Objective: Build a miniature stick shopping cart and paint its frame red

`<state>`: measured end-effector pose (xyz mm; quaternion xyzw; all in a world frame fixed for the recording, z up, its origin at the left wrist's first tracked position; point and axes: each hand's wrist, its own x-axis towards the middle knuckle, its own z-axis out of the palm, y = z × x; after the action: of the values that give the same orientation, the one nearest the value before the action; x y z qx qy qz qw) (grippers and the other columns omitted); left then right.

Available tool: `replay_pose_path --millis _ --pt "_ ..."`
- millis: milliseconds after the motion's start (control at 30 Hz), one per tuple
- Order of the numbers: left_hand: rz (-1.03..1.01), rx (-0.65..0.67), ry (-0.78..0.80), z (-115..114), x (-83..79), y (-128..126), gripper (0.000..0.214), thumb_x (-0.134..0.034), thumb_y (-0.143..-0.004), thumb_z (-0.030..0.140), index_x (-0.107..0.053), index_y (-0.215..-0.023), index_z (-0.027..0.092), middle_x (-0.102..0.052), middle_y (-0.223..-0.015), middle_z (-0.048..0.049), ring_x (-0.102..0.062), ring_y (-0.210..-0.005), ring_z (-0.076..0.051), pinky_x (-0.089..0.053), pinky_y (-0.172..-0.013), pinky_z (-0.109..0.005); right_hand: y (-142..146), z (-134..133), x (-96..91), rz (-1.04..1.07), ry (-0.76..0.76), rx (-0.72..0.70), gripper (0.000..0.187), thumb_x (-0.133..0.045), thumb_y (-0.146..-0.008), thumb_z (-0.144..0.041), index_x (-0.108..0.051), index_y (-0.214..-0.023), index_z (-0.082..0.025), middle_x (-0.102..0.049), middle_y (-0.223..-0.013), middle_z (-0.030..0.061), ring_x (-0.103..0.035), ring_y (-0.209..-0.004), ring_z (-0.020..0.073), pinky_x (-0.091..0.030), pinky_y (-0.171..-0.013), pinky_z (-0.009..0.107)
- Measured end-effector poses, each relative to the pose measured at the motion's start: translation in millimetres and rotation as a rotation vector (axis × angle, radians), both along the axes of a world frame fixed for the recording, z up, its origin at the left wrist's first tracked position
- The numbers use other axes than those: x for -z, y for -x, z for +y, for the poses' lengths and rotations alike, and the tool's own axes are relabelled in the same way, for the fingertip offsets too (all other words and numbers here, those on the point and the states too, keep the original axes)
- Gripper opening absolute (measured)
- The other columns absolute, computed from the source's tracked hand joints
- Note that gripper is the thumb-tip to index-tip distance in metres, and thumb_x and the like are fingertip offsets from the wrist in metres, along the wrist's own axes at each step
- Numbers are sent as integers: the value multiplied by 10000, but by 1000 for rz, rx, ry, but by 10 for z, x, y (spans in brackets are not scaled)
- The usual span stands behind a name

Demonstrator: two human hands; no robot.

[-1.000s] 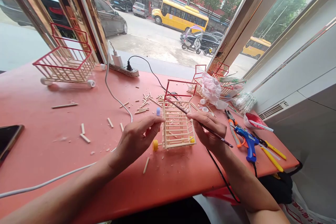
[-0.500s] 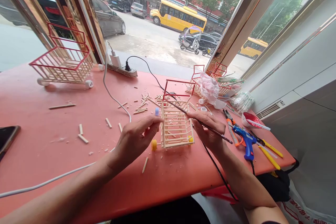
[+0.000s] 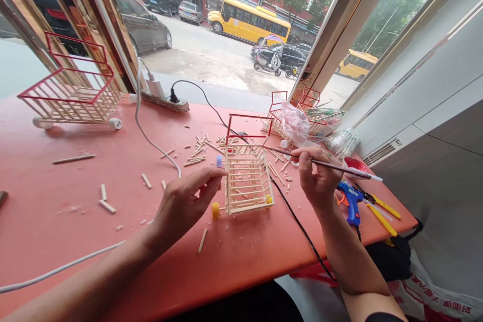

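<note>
A small cart built of wooden sticks [image 3: 247, 186] stands on the salmon-coloured table, its raised handle frame painted red, with yellow and blue wheels. My left hand [image 3: 194, 193] pinches the cart's left side edge between thumb and fingers. In my right hand [image 3: 319, 173] is a thin paintbrush [image 3: 335, 165], gripped like a pen. Its tip points left and meets the upper right corner of the cart, near the foot of the red handle. The cart's basket rim looks bare wood.
A finished-looking cart with red rim [image 3: 75, 90] stands far left. Stick offcuts [image 3: 199, 151] litter the middle. Right are a red paint dish [image 3: 354, 163], a blue glue gun [image 3: 351, 201] and yellow-handled pliers [image 3: 383, 206]. A white cable [image 3: 151, 136] and a black cable [image 3: 298, 221] cross the table.
My right hand has moved right and up with the paintbrush, its tip going from the handle's left side to the right corner. My left hand stays on the cart; the view shifted slightly.
</note>
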<state>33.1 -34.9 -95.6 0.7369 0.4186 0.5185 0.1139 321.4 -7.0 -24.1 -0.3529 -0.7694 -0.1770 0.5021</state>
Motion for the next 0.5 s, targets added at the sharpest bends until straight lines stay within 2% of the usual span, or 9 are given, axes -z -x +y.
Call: replay_pose_path --millis 133,267,500 --pt "-14 1 0 3 7 6 195 -595 -1062 260 -783 -1104 228 -801 -801 13 -740 -663 -123 -544 -578 -195 -1 -1 -7 -5 -13 -1 211 -572 -1077 -169 -752 -987 -235 -819 -843 19 -789 -762 187 -632 -768 337" --pt "10 40 -38 12 -20 -2 224 -569 -1055 222 -792 -1048 222 -800 -797 -5 -758 -709 -141 -579 -666 -231 -50 -6 -8 39 -36 -25 203 -577 -1081 -179 -754 -1013 -250 -824 -872 20 -794 -790 191 -643 -784 342" --pt "12 18 -18 12 -22 -5 215 -576 -1051 226 -791 -1044 230 -802 -814 7 -748 -702 -126 -564 -631 -205 -72 -3 -11 9 -36 -41 214 -582 -1059 -149 -744 -956 -244 -799 -809 4 -776 -732 177 -631 -752 319"
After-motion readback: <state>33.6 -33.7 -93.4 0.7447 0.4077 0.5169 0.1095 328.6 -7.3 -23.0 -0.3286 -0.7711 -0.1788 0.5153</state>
